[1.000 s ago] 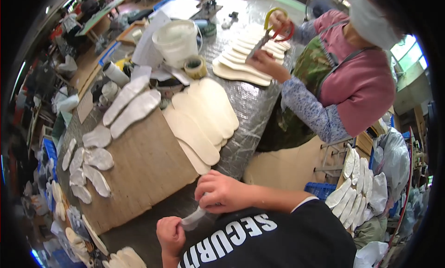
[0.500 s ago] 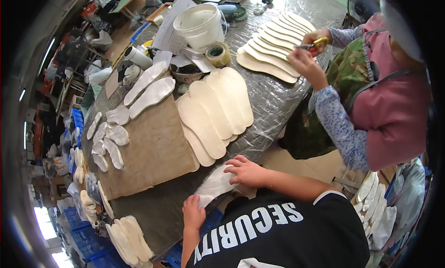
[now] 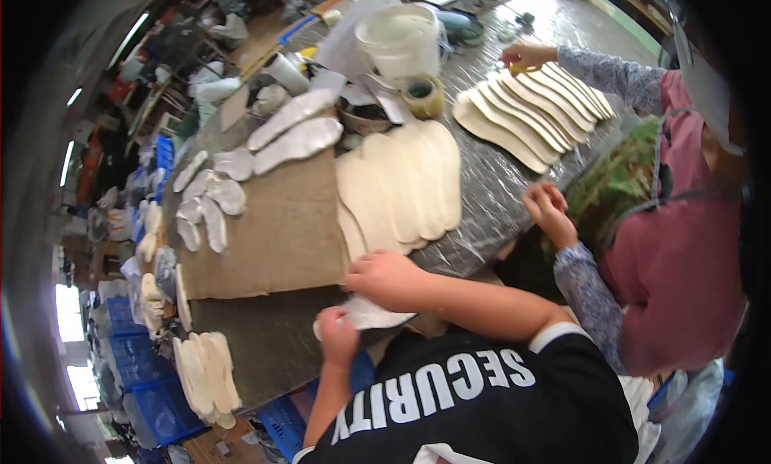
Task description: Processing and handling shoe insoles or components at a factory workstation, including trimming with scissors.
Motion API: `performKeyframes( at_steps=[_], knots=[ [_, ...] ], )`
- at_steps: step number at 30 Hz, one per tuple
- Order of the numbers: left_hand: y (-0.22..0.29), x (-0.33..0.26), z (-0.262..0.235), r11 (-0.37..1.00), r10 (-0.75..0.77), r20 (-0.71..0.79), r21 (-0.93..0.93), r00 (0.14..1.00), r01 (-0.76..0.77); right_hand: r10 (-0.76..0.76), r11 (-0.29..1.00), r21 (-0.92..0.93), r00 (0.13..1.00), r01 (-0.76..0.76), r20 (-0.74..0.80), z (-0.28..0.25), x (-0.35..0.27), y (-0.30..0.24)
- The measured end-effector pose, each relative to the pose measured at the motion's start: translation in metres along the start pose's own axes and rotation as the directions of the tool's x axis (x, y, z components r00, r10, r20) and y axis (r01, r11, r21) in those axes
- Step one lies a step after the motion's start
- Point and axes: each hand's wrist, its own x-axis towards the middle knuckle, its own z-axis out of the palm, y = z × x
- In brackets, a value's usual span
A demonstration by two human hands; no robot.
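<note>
The right hand (image 3: 385, 279) has shifted from the right end of the white sole-shaped piece (image 3: 376, 313) to the near corner of the brown board (image 3: 265, 247), and the co-worker's hands, close together half a second ago, are now well apart. The white piece lies low in the view, just in front of that corner, between the person's hands and close to the front edge of the table (image 3: 265, 335); whether it rests on the surface or overhangs the edge, I cannot tell. The left hand (image 3: 339, 335) has its fingers bunched together on the left end of the piece. The right hand's fingers are curled above the upper side of the piece; whether they grip anything cannot be told.

Left of the left hand, a dark strip of tabletop between the board's front edge and the table's edge gives room to move, up to a pile of cream pieces (image 3: 207, 376). The board's middle gives more room, bounded by small white pieces (image 3: 213, 207) and two long white pieces (image 3: 297, 139) at its far side. Directly beyond the right hand, overlapping cream soles (image 3: 401, 183) hem it in. A plastic-covered lane separates these from the co-worker's fanned row (image 3: 526, 115).
</note>
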Motion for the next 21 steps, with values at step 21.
performKeyframes(
  at_steps=[21],
  knots=[
    [0.055, 0.072, 0.06, 0.977, 0.1, 0.2, 0.166, 0.975, -0.134, 0.359, 0.92, 0.39, 0.304, 0.047, -0.882, -0.061, -0.013, 0.083]
  ],
)
